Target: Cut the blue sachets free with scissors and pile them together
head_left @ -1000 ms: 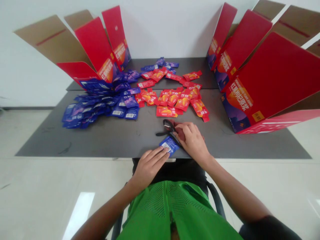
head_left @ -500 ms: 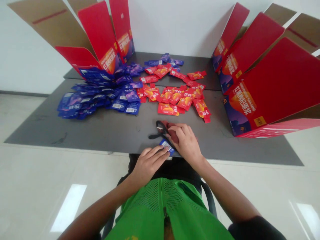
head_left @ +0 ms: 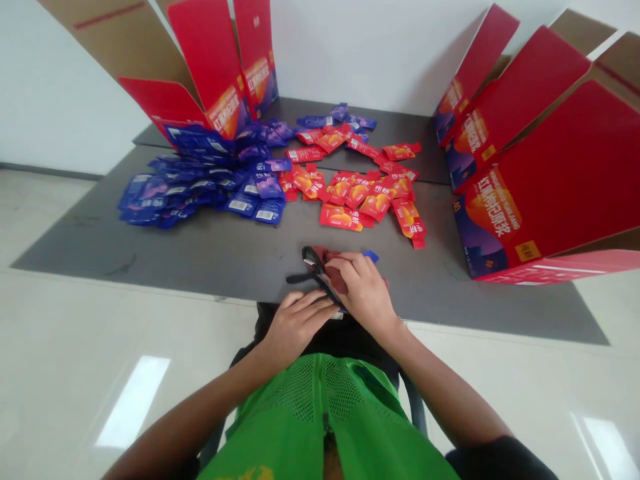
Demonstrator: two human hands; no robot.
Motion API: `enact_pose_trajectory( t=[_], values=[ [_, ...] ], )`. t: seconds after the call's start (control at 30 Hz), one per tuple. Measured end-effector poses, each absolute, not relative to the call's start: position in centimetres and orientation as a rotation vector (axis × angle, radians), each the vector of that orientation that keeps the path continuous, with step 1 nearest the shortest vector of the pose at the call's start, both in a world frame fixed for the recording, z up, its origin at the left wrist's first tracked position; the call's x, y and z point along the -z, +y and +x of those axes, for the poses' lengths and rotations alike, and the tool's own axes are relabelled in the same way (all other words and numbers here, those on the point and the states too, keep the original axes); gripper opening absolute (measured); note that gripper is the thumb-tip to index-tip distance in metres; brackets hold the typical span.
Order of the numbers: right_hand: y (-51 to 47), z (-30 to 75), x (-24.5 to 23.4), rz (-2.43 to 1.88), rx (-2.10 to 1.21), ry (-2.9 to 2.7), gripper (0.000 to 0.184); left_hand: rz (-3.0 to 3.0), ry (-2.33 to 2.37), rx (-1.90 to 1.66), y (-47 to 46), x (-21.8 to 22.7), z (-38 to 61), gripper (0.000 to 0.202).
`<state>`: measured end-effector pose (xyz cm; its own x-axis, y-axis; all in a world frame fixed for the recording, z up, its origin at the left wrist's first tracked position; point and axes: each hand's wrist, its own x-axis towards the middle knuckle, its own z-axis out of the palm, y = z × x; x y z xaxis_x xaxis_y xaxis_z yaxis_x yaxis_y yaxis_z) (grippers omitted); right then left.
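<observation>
My right hand is closed on a reddish-brown cloth, which sticks out past the fingers. Black-handled scissors lie on the table at its left, the far end hidden between my hands. My left hand rests at the table's front edge, fingers stretched out and close together, their tips by the scissors. The blue corner of a sachet shows just beyond my right hand, the remainder covered. Whether anything lies under my left fingertips is hidden.
A heap of blue sachets covers the left of the grey table. Several red sachets are spread over the middle, with more blue ones behind. Open red cartons stand at right, others at back left.
The blue sachet under my left fingers is no longer seen there; a blue corner now shows beyond my right hand. The scissors sit slightly further left in view. The camera view has shifted a little.
</observation>
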<state>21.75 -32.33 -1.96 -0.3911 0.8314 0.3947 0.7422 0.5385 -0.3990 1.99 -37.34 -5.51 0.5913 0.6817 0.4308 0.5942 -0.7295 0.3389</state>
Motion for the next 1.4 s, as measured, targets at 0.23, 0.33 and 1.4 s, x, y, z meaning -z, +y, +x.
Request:
enact_pose_trajectory(
  t=[0.23,0.33,1.4],
  values=[
    [-28.3,26.2,1.0,-1.453,0.029,-1.974,0.021,2.654,1.112,-0.831,-37.4,5.8,2.1,0.029],
    [-29.9,23.7,0.0,-1.363,-0.054,-1.922,0.021,2.652,1.108,-0.839,-37.4,5.7,2.3,0.03],
    [-28.5,30.9,1.0,-1.516,0.205,-1.797,0.029,2.813,1.076,-0.761,-37.0,4.4,2.8,0.029]
  ],
)
